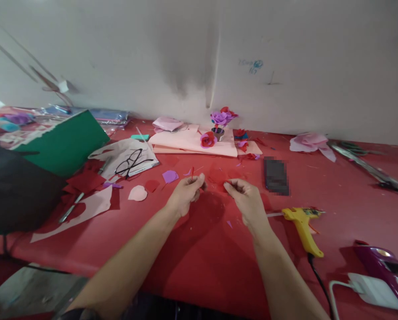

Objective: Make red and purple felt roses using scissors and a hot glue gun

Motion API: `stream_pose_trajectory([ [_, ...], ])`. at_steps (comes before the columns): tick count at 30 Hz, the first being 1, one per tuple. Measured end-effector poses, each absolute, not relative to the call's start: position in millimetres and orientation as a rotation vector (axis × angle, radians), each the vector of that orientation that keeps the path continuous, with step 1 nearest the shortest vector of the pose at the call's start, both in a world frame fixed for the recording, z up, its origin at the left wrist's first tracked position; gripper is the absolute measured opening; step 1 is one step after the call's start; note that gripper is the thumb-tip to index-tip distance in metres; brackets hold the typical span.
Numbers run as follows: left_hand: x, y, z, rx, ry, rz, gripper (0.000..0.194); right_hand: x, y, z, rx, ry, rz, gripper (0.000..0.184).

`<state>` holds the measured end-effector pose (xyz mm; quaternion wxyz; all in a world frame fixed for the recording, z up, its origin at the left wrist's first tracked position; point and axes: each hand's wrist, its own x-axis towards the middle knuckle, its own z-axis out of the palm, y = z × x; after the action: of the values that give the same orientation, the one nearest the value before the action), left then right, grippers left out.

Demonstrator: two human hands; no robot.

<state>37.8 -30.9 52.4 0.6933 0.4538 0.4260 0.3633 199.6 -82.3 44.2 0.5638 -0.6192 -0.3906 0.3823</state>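
Note:
My left hand [187, 193] is closed in a pinch over the middle of the red table. A thin red strip [192, 171] sticks up from its fingertips. Across a small gap, my right hand [244, 195] pinches a small red piece at its fingertips; its outline blurs into the red tabletop. Left of my hands lie purple petal cutouts [170, 176], a red petal cutout [152, 186] and a pale pink petal cutout [137, 193]. Beyond them a red and purple flower [208, 139] rests by a small dark pot [218, 133] holding purple and red flowers [220, 117].
A yellow glue gun [304, 226] and a dark phone [275, 175] lie on the right, with a white charger [375, 291] nearer. Glasses [132, 163], red scraps [85, 180], a green board [69, 142] and a black bag-like shape [19, 186] occupy the left. A wall [119, 53] stands behind.

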Motion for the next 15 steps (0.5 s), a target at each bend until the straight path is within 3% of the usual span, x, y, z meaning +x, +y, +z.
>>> stream_pose_trajectory([
  [15,40.9,-34.2,53.9,1.050,1.019,0.805,0.026,190.4,-85.4,48.2,-1.447,-0.943,1.067,0.034],
])
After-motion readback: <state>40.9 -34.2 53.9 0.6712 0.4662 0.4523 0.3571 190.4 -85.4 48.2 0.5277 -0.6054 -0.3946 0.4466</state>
